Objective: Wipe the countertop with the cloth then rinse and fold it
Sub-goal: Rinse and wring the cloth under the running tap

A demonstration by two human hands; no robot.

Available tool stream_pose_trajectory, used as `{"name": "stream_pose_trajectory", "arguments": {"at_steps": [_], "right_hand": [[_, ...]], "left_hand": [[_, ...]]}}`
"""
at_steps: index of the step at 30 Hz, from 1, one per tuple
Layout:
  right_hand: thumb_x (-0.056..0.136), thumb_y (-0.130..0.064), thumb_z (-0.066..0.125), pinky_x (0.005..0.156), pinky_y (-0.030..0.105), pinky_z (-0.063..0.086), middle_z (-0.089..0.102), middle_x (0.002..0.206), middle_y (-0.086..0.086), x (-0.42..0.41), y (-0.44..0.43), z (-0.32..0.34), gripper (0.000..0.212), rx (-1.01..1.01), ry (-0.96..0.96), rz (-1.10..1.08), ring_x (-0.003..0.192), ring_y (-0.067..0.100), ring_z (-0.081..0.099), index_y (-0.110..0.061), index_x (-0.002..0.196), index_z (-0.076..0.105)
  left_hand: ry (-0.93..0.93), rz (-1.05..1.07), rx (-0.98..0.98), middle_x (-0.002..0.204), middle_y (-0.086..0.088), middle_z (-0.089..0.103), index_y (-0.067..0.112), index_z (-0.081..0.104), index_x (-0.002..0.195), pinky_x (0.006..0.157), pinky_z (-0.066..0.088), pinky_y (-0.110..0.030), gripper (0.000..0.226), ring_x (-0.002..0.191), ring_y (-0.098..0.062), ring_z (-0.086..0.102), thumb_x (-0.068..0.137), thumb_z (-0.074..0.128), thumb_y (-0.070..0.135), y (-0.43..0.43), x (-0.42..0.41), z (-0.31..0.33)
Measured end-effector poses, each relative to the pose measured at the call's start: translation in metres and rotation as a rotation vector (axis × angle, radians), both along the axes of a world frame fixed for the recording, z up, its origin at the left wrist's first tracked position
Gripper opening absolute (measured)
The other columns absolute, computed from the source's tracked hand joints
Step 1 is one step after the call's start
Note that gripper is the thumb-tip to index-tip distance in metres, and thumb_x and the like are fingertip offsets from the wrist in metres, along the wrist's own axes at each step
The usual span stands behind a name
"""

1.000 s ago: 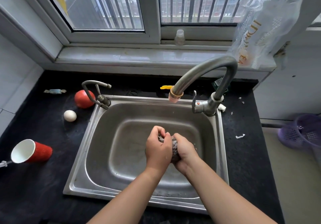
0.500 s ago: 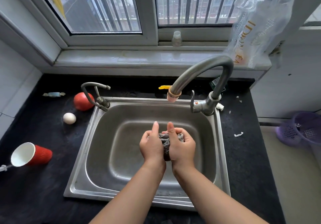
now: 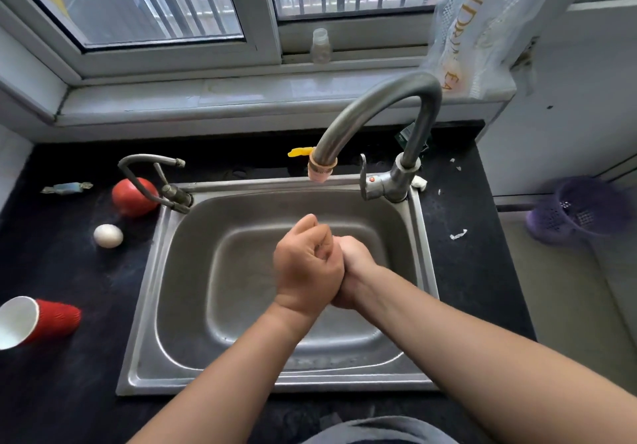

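Left hand [image 3: 306, 264] and right hand [image 3: 355, 268] clench together over sink [image 3: 193, 271] middle | cloth hidden, grip contents unclear | risk: wringing splashes countertop [image 3: 462, 271]

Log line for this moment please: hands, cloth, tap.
left hand: fisted over sink | right hand: pressed against left | cloth: hidden between hands | tap: no water visible | phase: wringing
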State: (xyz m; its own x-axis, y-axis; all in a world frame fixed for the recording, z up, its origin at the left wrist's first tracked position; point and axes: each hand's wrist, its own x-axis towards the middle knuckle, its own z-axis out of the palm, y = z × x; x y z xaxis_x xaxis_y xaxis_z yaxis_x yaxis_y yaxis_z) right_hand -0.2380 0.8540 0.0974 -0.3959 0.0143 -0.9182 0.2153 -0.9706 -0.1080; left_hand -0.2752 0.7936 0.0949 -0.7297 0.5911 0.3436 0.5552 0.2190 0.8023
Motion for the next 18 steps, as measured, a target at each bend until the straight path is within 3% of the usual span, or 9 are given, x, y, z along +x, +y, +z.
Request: {"name": "stream_pose_trajectory", "arguments": {"at_steps": [5,9,11,13,16,18], "right_hand": [[0.083,-0.014,0.036,0.055,0.025,0.044,0.051,0.052,0.005,0.001,0.005,-0.008,0.023,-0.026,0.042,0.125,0.062,0.018,0.055,-0.012,0.062,0.045],[0.090,-0.014,0.031,0.062,0.027,0.046,0.049,0.060,0.007,0.004,0.014,-0.016,0.030,0.025,0.089,0.146,0.064,0.019,0.054,-0.011,0.064,0.046],[0.098,-0.024,0.033,0.057,0.029,0.051,0.050,0.068,0.007,0.006,0.016,-0.013,0.029,0.057,0.165,0.053,0.061,0.019,0.057,-0.012,0.078,0.049],[0.097,-0.034,0.042,0.058,0.031,0.053,0.060,0.074,0.009,0.009,0.013,-0.009,0.029,0.198,0.245,-0.062,0.064,0.021,0.062,-0.010,0.086,0.055],[0.088,-0.033,0.058,0.067,0.033,0.057,0.069,0.078,0.007,0.013,0.000,-0.004,0.025,0.661,0.249,-0.136,0.073,0.020,0.067,-0.011,0.081,0.068],[0.084,-0.035,0.063,0.063,0.032,0.057,0.069,0.070,0.006,0.014,-0.007,0.003,0.028,0.754,0.202,-0.223,0.067,0.019,0.067,-0.011,0.070,0.067]], "left_hand": [[0.138,-0.117,-0.026,0.057,0.008,0.023,0.025,0.020,0.055,0.047,0.018,-0.024,0.027,0.052,-0.011,0.018,0.064,0.039,0.007,0.000,0.001,0.002],[0.087,-0.142,0.017,0.057,0.004,0.025,0.024,0.021,0.056,0.047,0.019,-0.024,0.039,0.053,-0.012,0.020,0.065,0.046,-0.004,0.001,-0.001,-0.008],[-0.086,-0.048,0.069,0.057,0.004,0.027,0.023,0.022,0.056,0.050,0.024,-0.024,0.040,0.053,-0.010,0.023,0.068,0.049,-0.004,-0.001,-0.003,-0.012],[-0.401,0.179,0.113,0.057,0.005,0.027,0.024,0.024,0.055,0.054,0.029,-0.026,0.037,0.055,-0.011,0.027,0.070,0.050,0.003,0.001,-0.002,-0.012],[-0.790,0.404,0.179,0.056,0.002,0.034,0.023,0.032,0.053,0.057,0.034,-0.034,0.031,0.057,-0.016,0.034,0.073,0.054,0.013,0.006,0.006,-0.009],[-0.872,0.453,0.223,0.056,0.000,0.038,0.023,0.034,0.053,0.058,0.038,-0.034,0.034,0.057,-0.018,0.040,0.077,0.056,0.013,0.010,0.010,-0.005]]}}
